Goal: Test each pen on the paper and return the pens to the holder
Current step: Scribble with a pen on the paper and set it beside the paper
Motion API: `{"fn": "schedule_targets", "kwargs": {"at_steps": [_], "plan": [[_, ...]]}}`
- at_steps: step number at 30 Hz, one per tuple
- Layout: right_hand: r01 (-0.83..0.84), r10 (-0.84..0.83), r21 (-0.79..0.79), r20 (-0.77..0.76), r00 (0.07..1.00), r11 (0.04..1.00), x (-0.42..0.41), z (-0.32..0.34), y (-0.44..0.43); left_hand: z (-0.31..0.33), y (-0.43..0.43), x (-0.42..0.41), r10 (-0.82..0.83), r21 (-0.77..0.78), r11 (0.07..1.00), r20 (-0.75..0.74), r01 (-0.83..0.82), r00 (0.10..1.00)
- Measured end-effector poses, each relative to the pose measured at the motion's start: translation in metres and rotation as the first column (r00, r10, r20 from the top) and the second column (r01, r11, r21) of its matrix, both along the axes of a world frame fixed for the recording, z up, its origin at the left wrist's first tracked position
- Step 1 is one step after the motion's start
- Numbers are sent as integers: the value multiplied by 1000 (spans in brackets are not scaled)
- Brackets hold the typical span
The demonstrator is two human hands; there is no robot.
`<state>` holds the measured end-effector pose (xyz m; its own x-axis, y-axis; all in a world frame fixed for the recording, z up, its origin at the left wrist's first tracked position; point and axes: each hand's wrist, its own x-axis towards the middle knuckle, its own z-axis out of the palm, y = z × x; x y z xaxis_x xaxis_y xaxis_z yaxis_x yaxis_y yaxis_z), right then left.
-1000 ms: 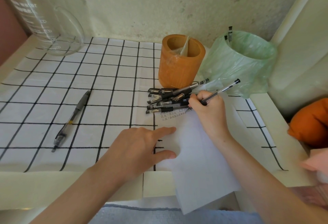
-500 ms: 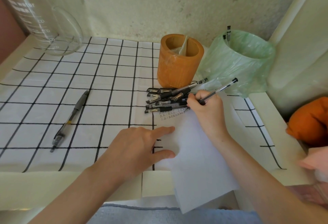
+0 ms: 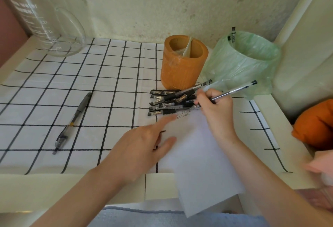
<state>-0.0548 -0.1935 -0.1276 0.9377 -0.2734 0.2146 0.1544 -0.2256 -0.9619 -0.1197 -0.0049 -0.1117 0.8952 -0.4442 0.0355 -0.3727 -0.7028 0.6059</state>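
A white sheet of paper (image 3: 196, 163) lies at the table's front edge, with small pen marks along its top. My right hand (image 3: 216, 109) grips a clear black-tipped pen (image 3: 236, 90), its tip down at the paper's top. My left hand (image 3: 142, 145) lies flat with fingers spread, its fingertips on the paper's left side. A pile of several black pens (image 3: 171, 100) rests just beyond the paper. Behind it stands the orange pen holder (image 3: 182, 66), with only a plastic wrapper inside. One grey pen (image 3: 73, 120) lies apart on the left.
A checked cloth (image 3: 90, 82) covers the table. A green plastic-lined bin (image 3: 246, 61) with a pen sticking up stands right of the holder. A large glass jug (image 3: 43, 21) is at the back left. An orange cushion (image 3: 315, 124) sits at the right.
My left index finger has stretched forward toward the pen marks. My right hand and its pen have barely moved.
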Motion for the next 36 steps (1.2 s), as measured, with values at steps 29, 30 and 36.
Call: {"fn": "schedule_targets", "kwargs": {"at_steps": [29,30,36], "plan": [[-453,561,366,-285,777,813,-31,38,23,15,1,5,212,-515,798,-245,-312,946],[-443,550,362,-286,785,820,-31,38,22,14,2,5,227,-485,813,-246,-322,942],[-398,494,321,-320,808,859,-34,35,24,10,-1,-1,211,-389,888,-133,-247,968]]}}
